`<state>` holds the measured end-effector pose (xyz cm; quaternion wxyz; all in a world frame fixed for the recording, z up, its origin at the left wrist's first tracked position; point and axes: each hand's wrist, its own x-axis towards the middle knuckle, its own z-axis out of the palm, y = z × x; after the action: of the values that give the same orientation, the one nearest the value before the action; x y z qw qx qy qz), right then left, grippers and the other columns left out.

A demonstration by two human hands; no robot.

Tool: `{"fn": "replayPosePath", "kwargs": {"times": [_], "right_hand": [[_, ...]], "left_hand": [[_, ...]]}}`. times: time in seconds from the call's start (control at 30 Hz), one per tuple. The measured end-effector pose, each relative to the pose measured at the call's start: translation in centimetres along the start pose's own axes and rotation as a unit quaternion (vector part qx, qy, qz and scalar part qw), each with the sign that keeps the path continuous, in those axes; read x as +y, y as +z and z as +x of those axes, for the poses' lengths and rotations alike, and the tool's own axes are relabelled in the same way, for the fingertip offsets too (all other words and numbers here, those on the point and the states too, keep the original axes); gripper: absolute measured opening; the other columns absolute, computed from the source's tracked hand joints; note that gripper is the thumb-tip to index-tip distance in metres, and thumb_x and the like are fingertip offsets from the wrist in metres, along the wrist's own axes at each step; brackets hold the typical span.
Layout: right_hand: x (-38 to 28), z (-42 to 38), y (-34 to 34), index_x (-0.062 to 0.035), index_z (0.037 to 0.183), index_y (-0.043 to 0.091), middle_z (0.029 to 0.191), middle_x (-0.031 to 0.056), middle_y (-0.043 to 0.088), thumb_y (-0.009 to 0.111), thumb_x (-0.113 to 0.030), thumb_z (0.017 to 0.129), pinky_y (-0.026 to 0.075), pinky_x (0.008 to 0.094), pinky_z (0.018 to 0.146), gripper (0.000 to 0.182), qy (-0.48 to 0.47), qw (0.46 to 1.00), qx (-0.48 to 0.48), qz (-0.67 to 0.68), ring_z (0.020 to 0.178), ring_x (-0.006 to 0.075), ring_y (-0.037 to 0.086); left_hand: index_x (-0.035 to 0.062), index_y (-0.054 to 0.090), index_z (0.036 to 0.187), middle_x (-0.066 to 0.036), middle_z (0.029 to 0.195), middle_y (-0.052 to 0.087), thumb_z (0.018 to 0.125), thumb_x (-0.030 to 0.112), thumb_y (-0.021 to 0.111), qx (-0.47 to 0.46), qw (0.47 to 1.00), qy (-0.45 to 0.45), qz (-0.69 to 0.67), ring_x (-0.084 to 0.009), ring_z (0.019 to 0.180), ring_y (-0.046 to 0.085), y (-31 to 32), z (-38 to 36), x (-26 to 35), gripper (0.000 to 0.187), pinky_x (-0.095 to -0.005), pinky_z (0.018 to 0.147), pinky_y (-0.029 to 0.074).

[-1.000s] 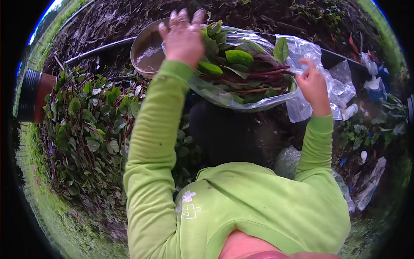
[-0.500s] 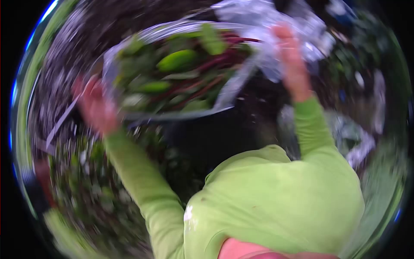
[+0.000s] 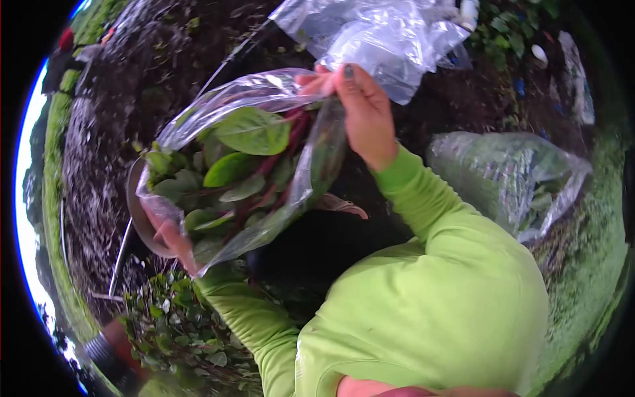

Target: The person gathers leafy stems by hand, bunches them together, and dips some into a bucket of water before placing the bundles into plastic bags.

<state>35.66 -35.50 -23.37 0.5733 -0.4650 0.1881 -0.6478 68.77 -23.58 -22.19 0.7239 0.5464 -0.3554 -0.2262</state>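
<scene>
A clear plastic bag (image 3: pixel 311 169) lies open in front of me, filled with leafy greens (image 3: pixel 251 132) that have reddish-purple stems. My right hand (image 3: pixel 365 119) pinches the bag's far right rim between thumb and fingers. On the near left side, my left hand (image 3: pixel 173 239) grips the bag's edge; its fingers are partly covered by the plastic. Just behind that hand curves a grey round rim (image 3: pixel 135 215), whose full shape is hidden by the bag.
Crumpled clear plastic (image 3: pixel 390 40) lies on the dark soil beyond the bag. Another plastic bag with greens in it (image 3: pixel 503 175) rests to the right. More leafy plants (image 3: pixel 185 324) are heaped at the lower left, beside a dark ribbed object (image 3: pixel 109 360). Grass borders both sides.
Both hands were apart from each other and blurred, the right one raised with fingers extended. Now the right hand has come left and down onto the bag's rim, and the left grips its edge.
</scene>
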Motion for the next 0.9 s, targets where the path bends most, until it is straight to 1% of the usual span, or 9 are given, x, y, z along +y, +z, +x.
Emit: {"fn": "replayPosePath", "kwargs": {"times": [0.17,0.23,0.33,0.5,0.6,0.63,0.7,0.77,0.9], "right_hand": [[0.5,1.2,0.7,-0.0026,0.087,0.057,0.086,0.0067,0.063,0.042,-0.02,0.11,0.047,0.0359,0.1,0.032,0.034,0.998,0.032,0.035,0.089,0.016,0.063],[0.1,1.9,1.8,-0.0058,0.084,0.049,0.072,0.0069,0.053,0.035,-0.029,0.113,0.047,0.0394,0.09,0.039,0.025,0.998,0.062,-0.018,0.068,0.019,0.051],[-0.5,3.3,2.3,-0.0102,0.072,0.043,0.063,0.0021,0.041,0.037,-0.035,0.112,0.04,0.0327,0.069,0.048,-0.001,0.982,0.123,-0.143,0.062,0.0138,0.04],[-6.1,5.5,4.5,-0.0124,0.073,0.037,0.062,0.0001,0.035,0.035,-0.036,0.112,0.037,0.0323,0.068,0.046,-0.087,0.994,0.054,0.04,0.061,0.014,0.034],[-7.4,6.0,4.1,-0.0112,0.077,0.041,0.063,-0.0001,0.036,0.033,-0.036,0.113,0.037,0.0325,0.069,0.045,-0.061,0.99,0.009,0.128,0.062,0.0143,0.035],[-6.5,5.3,3.4,-0.0095,0.08,0.046,0.066,0.0011,0.041,0.035,-0.035,0.113,0.04,0.0322,0.07,0.043,-0.056,0.996,0.025,0.062,0.065,0.0141,0.04],[-3.3,4.1,1.9,-0.0061,0.087,0.056,0.071,0.0036,0.052,0.04,-0.034,0.112,0.047,0.0316,0.072,0.041,-0.067,0.994,0.052,-0.065,0.071,0.0136,0.05],[1.3,4.1,-2.2,-0.0061,0.088,0.058,0.074,0.0034,0.055,0.039,-0.033,0.112,0.048,0.0303,0.072,0.041,-0.048,0.966,0.095,-0.237,0.072,0.013,0.051],[1.5,3.3,-1.1,-0.0018,0.1,0.061,0.089,0.0052,0.062,0.045,-0.027,0.11,0.05,0.0296,0.075,0.031,-0.154,0.794,-0.005,-0.589,0.083,0.0138,0.057]], "left_hand": [[0.0053,0.047,0.113,-0.01,0.107,0.054,0.104,0.047,0.054,0.066,0.992,-0.052,-0.095,-0.0207,0.098,0.055,0.4,-0.1,-0.1,0.043,-0.0373,0.091,0.047],[0.0056,0.05,0.105,-0.008,0.099,0.056,0.104,0.045,0.055,0.093,0.983,-0.061,-0.144,-0.0194,0.091,0.057,0.7,0.4,-0.3,0.04,-0.0359,0.086,0.049],[0.006,0.056,0.094,-0.006,0.087,0.06,0.105,0.042,0.056,0.136,0.967,-0.05,-0.212,-0.0174,0.081,0.06,1.7,0.6,-0.1,0.038,-0.0337,0.08,0.052],[0.0065,0.058,0.089,-0.002,0.08,0.055,0.105,0.042,0.057,0.214,0.967,0.003,-0.136,-0.0124,0.073,0.051,6.7,-2.6,9.2,0.039,-0.0291,0.076,0.045],[0.007,0.059,0.087,-0.002,0.082,0.057,0.107,0.042,0.053,0.18,0.942,-0.036,-0.281,-0.0134,0.077,0.053,7.6,-4.5,11.8,0.041,-0.0299,0.08,0.045],[0.0068,0.059,0.086,-0.003,0.083,0.058,0.108,0.042,0.049,0.165,0.915,-0.073,-0.361,-0.0142,0.079,0.054,6.9,-5.1,11.1,0.043,-0.0306,0.081,0.045],[0.0066,0.06,0.086,-0.004,0.085,0.06,0.11,0.041,0.045,0.165,0.985,-0.057,0.002,-0.0151,0.08,0.055,5.3,-4.2,6.4,0.045,-0.0314,0.082,0.045],[0.0063,0.061,0.087,-0.005,0.086,0.061,0.111,0.042,0.04,0.099,0.989,-0.051,0.093,-0.0154,0.08,0.055,3.7,-3.6,1.1,0.047,-0.0315,0.082,0.045],[0.007,0.059,0.088,-0.004,0.086,0.06,0.111,0.039,0.041,0.032,0.993,-0.02,-0.108,-0.0122,0.08,0.054,3.4,-3.5,-1.9,0.044,-0.0287,0.08,0.044]]}}
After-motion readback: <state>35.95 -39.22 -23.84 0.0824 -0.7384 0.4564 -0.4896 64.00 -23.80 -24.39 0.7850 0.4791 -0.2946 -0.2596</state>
